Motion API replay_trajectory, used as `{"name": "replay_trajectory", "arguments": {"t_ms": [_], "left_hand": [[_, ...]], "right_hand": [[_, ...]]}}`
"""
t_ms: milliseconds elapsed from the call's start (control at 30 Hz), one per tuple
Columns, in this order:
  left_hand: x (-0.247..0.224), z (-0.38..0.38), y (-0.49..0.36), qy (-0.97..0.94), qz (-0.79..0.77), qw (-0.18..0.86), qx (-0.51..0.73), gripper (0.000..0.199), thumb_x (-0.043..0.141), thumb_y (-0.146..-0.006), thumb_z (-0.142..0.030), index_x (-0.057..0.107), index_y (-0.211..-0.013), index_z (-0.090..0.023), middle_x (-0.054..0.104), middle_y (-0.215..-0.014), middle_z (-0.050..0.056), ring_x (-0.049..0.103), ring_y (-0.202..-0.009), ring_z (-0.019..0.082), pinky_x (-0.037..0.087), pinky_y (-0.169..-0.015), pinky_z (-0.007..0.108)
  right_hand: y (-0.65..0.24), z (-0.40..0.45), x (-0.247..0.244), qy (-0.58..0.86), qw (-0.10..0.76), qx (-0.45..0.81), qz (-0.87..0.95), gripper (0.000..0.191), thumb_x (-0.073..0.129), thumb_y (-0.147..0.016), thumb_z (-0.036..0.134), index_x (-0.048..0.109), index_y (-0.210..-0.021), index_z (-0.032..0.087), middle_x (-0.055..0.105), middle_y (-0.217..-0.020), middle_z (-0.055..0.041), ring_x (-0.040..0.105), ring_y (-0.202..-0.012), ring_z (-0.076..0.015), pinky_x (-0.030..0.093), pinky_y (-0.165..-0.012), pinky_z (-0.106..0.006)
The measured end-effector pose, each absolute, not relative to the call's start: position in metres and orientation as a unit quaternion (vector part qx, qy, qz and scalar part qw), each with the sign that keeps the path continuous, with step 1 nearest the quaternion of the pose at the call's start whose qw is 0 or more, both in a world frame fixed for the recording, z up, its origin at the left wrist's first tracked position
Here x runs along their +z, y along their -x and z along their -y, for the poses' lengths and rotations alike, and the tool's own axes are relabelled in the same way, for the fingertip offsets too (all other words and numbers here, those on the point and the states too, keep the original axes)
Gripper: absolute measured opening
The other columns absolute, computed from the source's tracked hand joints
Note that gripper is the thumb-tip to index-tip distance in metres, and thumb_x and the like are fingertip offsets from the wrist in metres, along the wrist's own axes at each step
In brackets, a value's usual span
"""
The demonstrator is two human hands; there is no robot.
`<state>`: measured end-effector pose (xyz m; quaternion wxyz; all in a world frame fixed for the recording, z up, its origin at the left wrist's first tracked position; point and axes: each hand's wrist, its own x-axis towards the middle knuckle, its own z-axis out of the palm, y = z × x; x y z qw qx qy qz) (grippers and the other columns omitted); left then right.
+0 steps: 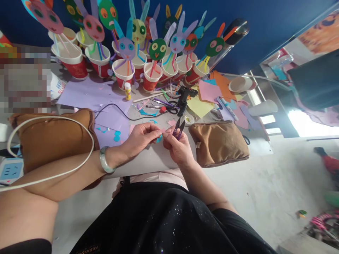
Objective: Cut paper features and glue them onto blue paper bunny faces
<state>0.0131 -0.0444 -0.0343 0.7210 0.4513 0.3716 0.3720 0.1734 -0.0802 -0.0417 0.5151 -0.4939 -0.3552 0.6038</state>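
Note:
My right hand (178, 146) is closed around a pair of small thread snips (179, 127), whose dark blades point up and away from me. The thumb and fingers of my left hand (140, 139) are pinched together, with their tips meeting those of my right hand. Something small, perhaps a scrap of pink paper, shows between the fingertips, too small to make out. Blue paper scraps (153, 121) and a pink scrap (172, 122) lie just beyond my hands. Beyond these are a black glue gun (183, 100) and a roll of clear tape (189, 119).
Red paper cups (123, 76) holding paper rabbit figures on bent straws line the back. A glue stick (128, 91) stands before them. Brown cushions flank my hands, left (53, 139) and right (219, 143). A white cable (91, 134) loops over my left forearm. Coloured paper (200, 106) lies right.

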Motion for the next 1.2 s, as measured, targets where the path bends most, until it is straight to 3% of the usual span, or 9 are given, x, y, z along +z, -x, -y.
{"name": "replay_trajectory", "arguments": {"t_ms": [300,433,767,1000,1133,1200], "left_hand": [[-0.037,0.039,-0.014,-0.392,-0.405,0.704,0.432,0.017,0.071,-0.08,-0.032,0.063,-0.077,-0.017,0.06,-0.066,-0.003,0.051,-0.058,0.008,0.041,-0.056,0.022],[-0.037,0.045,-0.014,-0.46,-0.393,0.694,0.39,0.021,0.072,-0.082,-0.037,0.066,-0.079,-0.017,0.059,-0.066,-0.003,0.048,-0.057,0.008,0.038,-0.053,0.022],[-0.044,0.049,-0.014,-0.492,-0.37,0.691,0.379,0.029,0.07,-0.088,-0.043,0.062,-0.079,-0.016,0.055,-0.064,-0.004,0.046,-0.056,0.007,0.036,-0.053,0.023],[-0.043,0.048,-0.014,-0.499,-0.354,0.682,0.4,0.03,0.069,-0.088,-0.044,0.06,-0.078,-0.017,0.057,-0.065,-0.003,0.05,-0.058,0.007,0.037,-0.053,0.022],[-0.045,0.049,-0.017,-0.47,-0.365,0.684,0.422,0.022,0.067,-0.089,-0.039,0.055,-0.09,-0.019,0.058,-0.069,-0.005,0.053,-0.059,0.008,0.041,-0.055,0.022],[-0.046,0.051,-0.018,-0.485,-0.371,0.674,0.417,0.018,0.065,-0.089,-0.034,0.053,-0.09,-0.02,0.056,-0.07,-0.005,0.053,-0.06,0.008,0.042,-0.058,0.022]], "right_hand": [[-0.188,0.075,-0.036,0.519,0.555,0.545,0.356,0.037,0.084,-0.073,0.044,0.056,-0.076,0.021,0.034,-0.056,0.01,0.025,-0.046,-0.0051,0.019,-0.046,-0.024],[-0.189,0.08,-0.042,0.522,0.513,0.567,0.379,0.042,0.086,-0.071,0.051,0.064,-0.087,0.02,0.035,-0.055,0.0105,0.024,-0.046,-0.0054,0.018,-0.046,-0.024],[-0.203,0.078,-0.039,0.569,0.449,0.476,0.498,0.035,0.078,-0.082,0.049,0.066,-0.077,0.017,0.041,-0.054,0.0064,0.031,-0.05,-0.0076,0.021,-0.048,-0.024],[-0.198,0.076,-0.026,0.571,0.404,0.455,0.552,0.03,0.078,-0.081,0.044,0.064,-0.074,0.018,0.044,-0.056,0.0058,0.034,-0.052,-0.0084,0.026,-0.05,-0.025],[-0.202,0.067,-0.025,0.586,0.42,0.42,0.551,0.024,0.077,-0.081,0.039,0.066,-0.075,0.018,0.046,-0.058,0.0052,0.035,-0.053,-0.0088,0.027,-0.05,-0.026],[-0.206,0.06,-0.024,0.614,0.445,0.374,0.535,0.018,0.077,-0.08,0.035,0.071,-0.084,0.018,0.046,-0.059,0.0056,0.035,-0.053,-0.0088,0.028,-0.051,-0.026]]}}
